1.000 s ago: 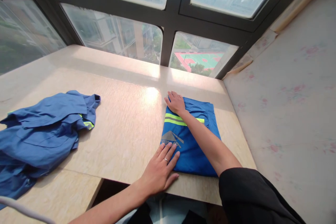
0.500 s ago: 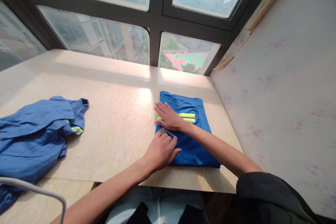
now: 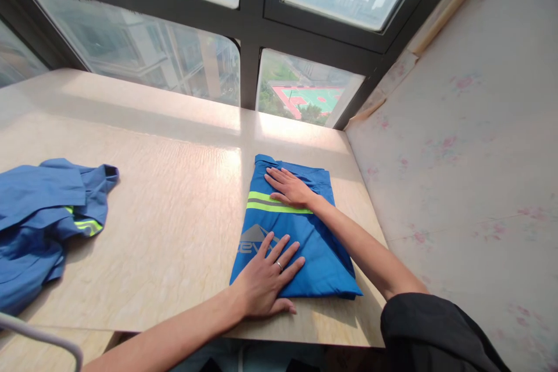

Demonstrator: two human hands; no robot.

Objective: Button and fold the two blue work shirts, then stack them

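Note:
A folded blue work garment with a yellow-green reflective stripe and a grey printed logo lies near the right end of the light wooden table. My left hand, wearing a ring, rests flat with spread fingers on the garment's near left corner. Farther along, my right hand lies flat and open on the garment, just above the stripe. Neither hand grips anything.
An unfolded blue garment with reflective trim lies heaped at the table's left end. A large window runs behind the table and a pale floral wall closes the right side. A white curved bar shows at lower left.
Both hands have slid apart over the folded garment: the left pulled back to the near corner, the right moved a little farther up. The view has shifted right.

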